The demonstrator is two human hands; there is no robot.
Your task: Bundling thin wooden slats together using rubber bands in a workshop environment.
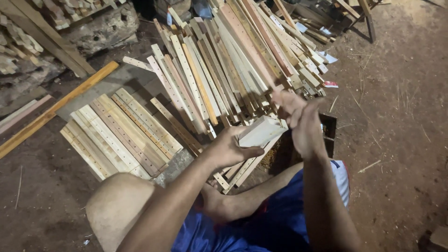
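My left hand (pixel 229 148) grips a bundle of pale wooden slats (pixel 259 132) by its near end, thumb on top. My right hand (pixel 301 120) is raised just to the right of the bundle, fingers together and blurred, against the far end of the slats. Whether it holds anything I cannot tell. Both hands are above my lap, with my bare knee (pixel 116 205) at lower left and blue shorts (pixel 275 219) below.
A big heap of long drilled slats (pixel 224 60) leans ahead. A flat stack of shorter slats (pixel 119 133) lies on the left. An orange plank (pixel 56 109) crosses the dirt floor (pixel 401 121). A dark box (pixel 329 133) sits behind my right hand.
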